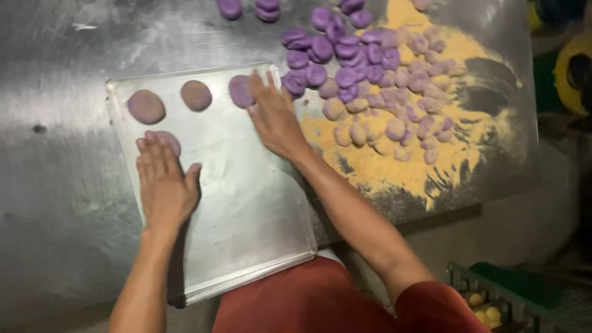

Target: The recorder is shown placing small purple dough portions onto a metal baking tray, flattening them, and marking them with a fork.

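A metal baking tray [246,203] lies on a steel table. Three flattened purple dough discs sit along its far edge: one at the left [146,106], one in the middle [196,95], one at the right [240,90]. My left hand [163,182] presses flat on a fourth disc [169,140], fingers together, covering most of it. My right hand [274,117] lies flat with fingers spread at the tray's far right corner, its fingertips touching the right disc.
Right of the tray, several purple dough balls [345,58] lie on the table, some coated in yellow crumbs [407,160] spread over the steel. A green crate [512,296] with yellow pieces stands on the floor at lower right.
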